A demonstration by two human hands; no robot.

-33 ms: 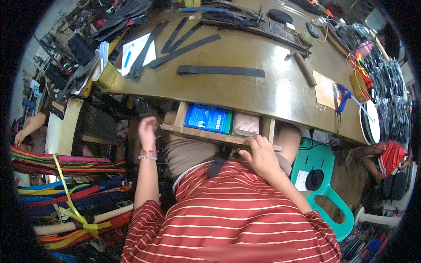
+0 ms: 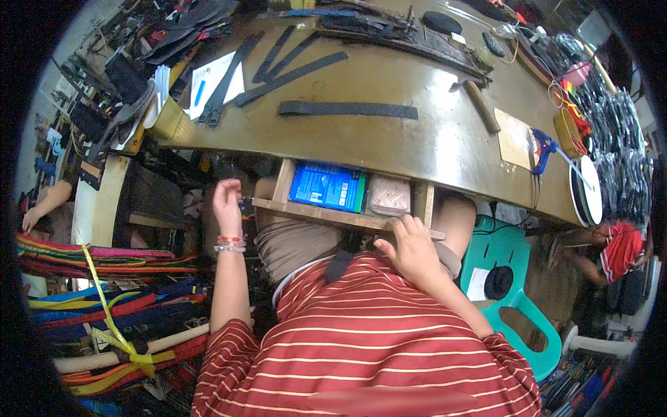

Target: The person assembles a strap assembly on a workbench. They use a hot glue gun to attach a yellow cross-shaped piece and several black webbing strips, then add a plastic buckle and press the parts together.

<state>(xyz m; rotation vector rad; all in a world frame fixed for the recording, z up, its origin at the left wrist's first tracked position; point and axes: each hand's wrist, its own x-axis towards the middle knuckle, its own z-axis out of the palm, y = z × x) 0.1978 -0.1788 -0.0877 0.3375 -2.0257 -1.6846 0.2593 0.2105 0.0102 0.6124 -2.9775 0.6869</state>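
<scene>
A shallow wooden drawer (image 2: 326, 210) is pulled out from under the table, over my lap. In it lie a flat blue package (image 2: 326, 186) with a green edge and a pinkish-beige block (image 2: 390, 194) with a woven pattern. My right hand (image 2: 411, 243) rests at the right part of the drawer's front board, fingers touching it and thumb apart; it holds nothing that I can see. Beside the drawer's left corner my left hand (image 2: 226, 205) is raised, its fingers loosely bent with nothing visible in them. A beaded bracelet (image 2: 230, 243) circles that wrist.
On the table (image 2: 347, 142) are black straps (image 2: 347, 110), a white sheet (image 2: 212, 80) with a blue pen, a hammer (image 2: 481, 105) and a blue glue gun (image 2: 543, 151). A green plastic stool (image 2: 497, 243) stands right. Coloured webbing (image 2: 104, 257) hangs left, near a co-worker's arm (image 2: 52, 201).
My left hand has shifted slightly up and to the left, away from the drawer's corner. The right hand stays at the drawer front.
</scene>
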